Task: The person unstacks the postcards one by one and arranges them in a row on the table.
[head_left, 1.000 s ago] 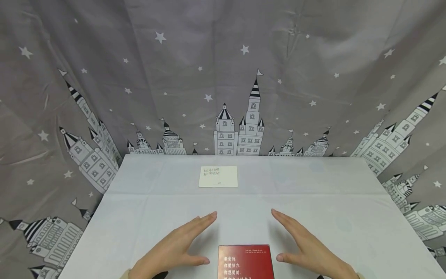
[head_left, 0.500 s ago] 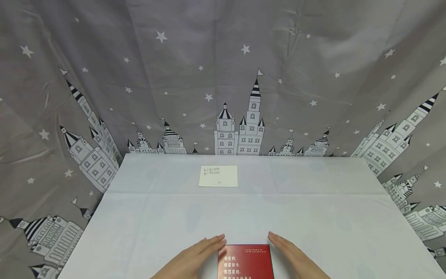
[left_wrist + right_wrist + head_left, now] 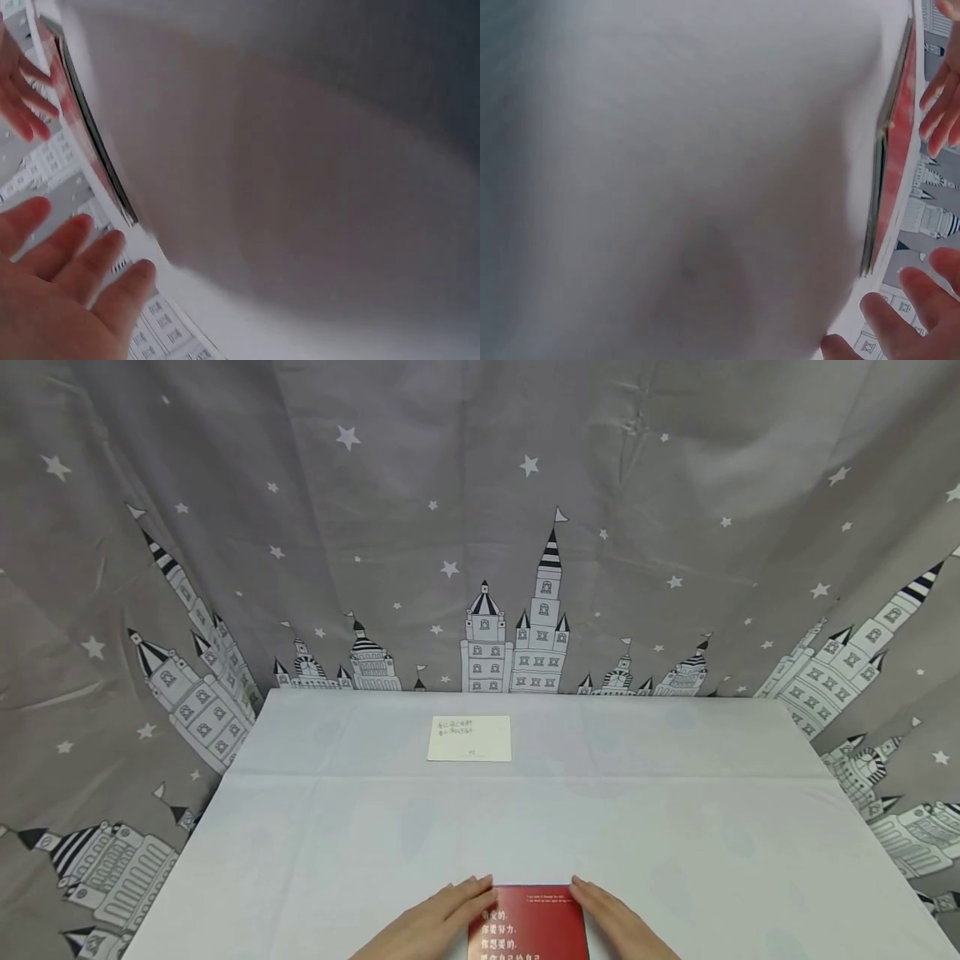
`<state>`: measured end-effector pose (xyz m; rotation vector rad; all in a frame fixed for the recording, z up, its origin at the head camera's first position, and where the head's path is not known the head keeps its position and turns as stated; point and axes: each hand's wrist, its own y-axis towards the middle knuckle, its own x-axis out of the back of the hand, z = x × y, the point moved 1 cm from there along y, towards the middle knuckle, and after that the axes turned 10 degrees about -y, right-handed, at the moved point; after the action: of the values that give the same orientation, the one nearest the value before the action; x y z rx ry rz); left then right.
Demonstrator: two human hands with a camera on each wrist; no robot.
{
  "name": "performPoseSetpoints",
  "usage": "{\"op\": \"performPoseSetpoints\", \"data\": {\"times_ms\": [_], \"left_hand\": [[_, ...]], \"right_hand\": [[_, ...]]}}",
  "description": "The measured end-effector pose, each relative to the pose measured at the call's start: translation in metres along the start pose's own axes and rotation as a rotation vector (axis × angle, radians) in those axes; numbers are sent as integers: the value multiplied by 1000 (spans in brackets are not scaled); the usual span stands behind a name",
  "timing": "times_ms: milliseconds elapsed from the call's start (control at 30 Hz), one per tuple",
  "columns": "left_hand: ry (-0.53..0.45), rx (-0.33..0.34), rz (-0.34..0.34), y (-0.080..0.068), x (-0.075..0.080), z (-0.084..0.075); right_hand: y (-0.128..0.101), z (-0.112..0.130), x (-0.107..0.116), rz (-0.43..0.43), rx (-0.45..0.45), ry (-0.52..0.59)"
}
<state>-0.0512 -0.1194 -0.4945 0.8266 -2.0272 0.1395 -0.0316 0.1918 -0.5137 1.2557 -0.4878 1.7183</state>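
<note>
A flat red card stack (image 3: pixel 532 927) with white Chinese lettering is at the front middle of the table, cut off by the lower edge of the head view. Layers show along its thin side in the left wrist view, dark under the red top (image 3: pixel 82 127). My left hand (image 3: pixel 435 922) flanks it, straight fingertips overlapping its far left corner. On the other side my right hand (image 3: pixel 618 922) has extended fingertips at the far right corner. Both wrist views show relaxed, spread fingers raised beside the stack. The thumbs are hidden in the head view.
A cream card (image 3: pixel 470 739) with handwriting lies toward the back of the white-covered table (image 3: pixel 337 827). Behind and at both sides hangs a grey curtain (image 3: pixel 480 485) printed with stars and castles.
Both hands have come inward and toward the front edge, from wide apart above the table to the far corners of the red card stack. The stack and cream card have stayed put.
</note>
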Motion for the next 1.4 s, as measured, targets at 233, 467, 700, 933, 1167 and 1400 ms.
{"op": "performPoseSetpoints", "data": {"times_ms": [233,467,700,933,1167,1400], "left_hand": [[-7,64,81,3,-5,-1],[43,68,79,2,-4,1],[97,59,80,2,-4,3],[100,52,93,2,-5,3],[37,98,114,4,-5,2],[86,58,73,3,-6,2]], "right_hand": [[2,-2,-7,-25,37,-69],[2,-2,-8,-36,43,-122],[1,-3,-11,-56,75,-204],[3,-2,-13,-55,95,-267],[3,0,-12,-55,83,-281],[3,0,-12,-65,79,-262]]}}
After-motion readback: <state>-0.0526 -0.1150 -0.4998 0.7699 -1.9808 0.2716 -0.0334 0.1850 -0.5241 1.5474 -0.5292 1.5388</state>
